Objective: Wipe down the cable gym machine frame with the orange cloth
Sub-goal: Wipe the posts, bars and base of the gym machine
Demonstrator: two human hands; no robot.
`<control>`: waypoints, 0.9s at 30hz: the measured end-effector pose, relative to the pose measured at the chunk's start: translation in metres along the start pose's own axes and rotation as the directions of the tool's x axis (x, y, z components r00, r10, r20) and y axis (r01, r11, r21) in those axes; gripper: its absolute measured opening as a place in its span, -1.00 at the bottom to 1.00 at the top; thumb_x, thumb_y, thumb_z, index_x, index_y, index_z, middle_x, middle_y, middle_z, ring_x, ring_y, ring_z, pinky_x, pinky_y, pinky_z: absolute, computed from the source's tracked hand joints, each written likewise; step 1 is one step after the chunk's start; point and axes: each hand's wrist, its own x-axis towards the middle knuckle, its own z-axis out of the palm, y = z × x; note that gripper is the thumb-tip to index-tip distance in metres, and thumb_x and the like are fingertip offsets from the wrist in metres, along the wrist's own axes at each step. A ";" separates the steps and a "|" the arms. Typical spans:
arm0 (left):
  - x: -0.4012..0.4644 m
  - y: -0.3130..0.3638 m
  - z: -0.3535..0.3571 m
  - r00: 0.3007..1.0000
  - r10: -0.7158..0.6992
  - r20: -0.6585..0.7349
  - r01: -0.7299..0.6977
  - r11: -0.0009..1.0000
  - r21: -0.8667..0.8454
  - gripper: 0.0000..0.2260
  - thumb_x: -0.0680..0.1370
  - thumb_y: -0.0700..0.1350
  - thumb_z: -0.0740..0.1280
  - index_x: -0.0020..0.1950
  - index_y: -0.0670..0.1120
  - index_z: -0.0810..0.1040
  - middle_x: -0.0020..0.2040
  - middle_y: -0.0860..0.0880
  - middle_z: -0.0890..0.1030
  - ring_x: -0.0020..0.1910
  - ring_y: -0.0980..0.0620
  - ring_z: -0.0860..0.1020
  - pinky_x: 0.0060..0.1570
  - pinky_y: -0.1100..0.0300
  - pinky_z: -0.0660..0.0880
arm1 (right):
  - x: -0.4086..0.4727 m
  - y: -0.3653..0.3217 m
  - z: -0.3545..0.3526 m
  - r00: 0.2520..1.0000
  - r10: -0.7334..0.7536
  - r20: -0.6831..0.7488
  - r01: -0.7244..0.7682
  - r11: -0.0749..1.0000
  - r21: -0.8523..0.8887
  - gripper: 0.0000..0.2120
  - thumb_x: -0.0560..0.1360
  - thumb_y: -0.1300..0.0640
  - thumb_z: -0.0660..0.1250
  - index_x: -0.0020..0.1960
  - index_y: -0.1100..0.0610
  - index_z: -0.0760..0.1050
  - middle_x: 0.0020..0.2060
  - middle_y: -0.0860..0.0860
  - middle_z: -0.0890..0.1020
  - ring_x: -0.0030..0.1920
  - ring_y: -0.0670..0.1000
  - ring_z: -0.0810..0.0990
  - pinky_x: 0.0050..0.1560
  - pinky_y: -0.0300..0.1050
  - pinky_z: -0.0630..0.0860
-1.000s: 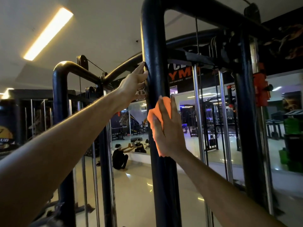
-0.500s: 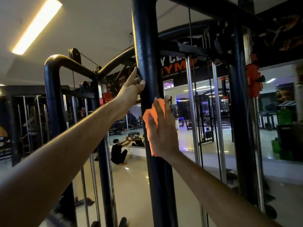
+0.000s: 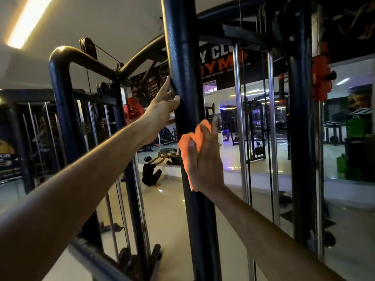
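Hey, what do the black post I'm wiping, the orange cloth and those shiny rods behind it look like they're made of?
Black post: likely painted steel tube; glossy, slightly uneven coat catching highlights.
Orange cloth: soft fabric, perhaps microfiber; it bunches and folds in the right hand.
Shiny rods: probably chromed or polished steel; bright mirror-like sheen.

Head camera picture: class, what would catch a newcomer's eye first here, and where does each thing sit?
The bright orange cloth stands out at centre, pressed by the right hand against the thick black upright steel post of the cable machine. Just above and to the left, the left hand rests on the same post. A glowing ceiling light strip slants across the upper left.
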 end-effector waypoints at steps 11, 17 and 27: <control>-0.020 -0.011 0.007 0.998 -0.048 0.028 0.048 0.999 -0.010 -0.33 0.77 -0.20 0.19 0.72 0.33 -0.01 0.67 0.08 0.32 0.60 -0.02 0.35 0.49 -0.24 0.40 | -0.046 0.010 0.006 0.995 -0.091 0.042 0.098 0.976 -0.194 -0.34 0.78 -0.11 0.18 0.78 -0.05 -0.02 0.75 0.14 -0.04 0.73 0.18 0.09 0.54 0.35 0.39; -0.039 -0.026 0.014 0.994 -0.109 0.024 0.109 0.994 -0.006 -0.33 0.75 -0.17 0.25 0.71 0.35 0.06 0.62 0.13 0.40 0.58 0.00 0.41 0.53 -0.30 0.34 | -0.055 0.009 0.004 0.999 -0.047 0.025 0.051 0.979 -0.198 -0.42 0.80 -0.14 0.03 0.77 0.01 0.09 0.75 0.19 0.02 0.70 0.22 0.17 0.53 0.30 0.41; -0.059 -0.041 0.026 0.990 -0.140 0.028 0.141 0.989 -0.040 -0.37 0.76 -0.07 0.28 0.72 0.31 0.06 0.59 0.07 0.45 0.55 0.03 0.43 0.60 -0.24 0.28 | -0.110 0.032 0.007 0.995 -0.057 0.085 0.080 0.950 -0.302 -0.38 0.78 -0.09 0.17 0.75 0.10 0.13 0.75 0.20 -0.06 0.75 0.23 0.01 0.58 0.38 0.28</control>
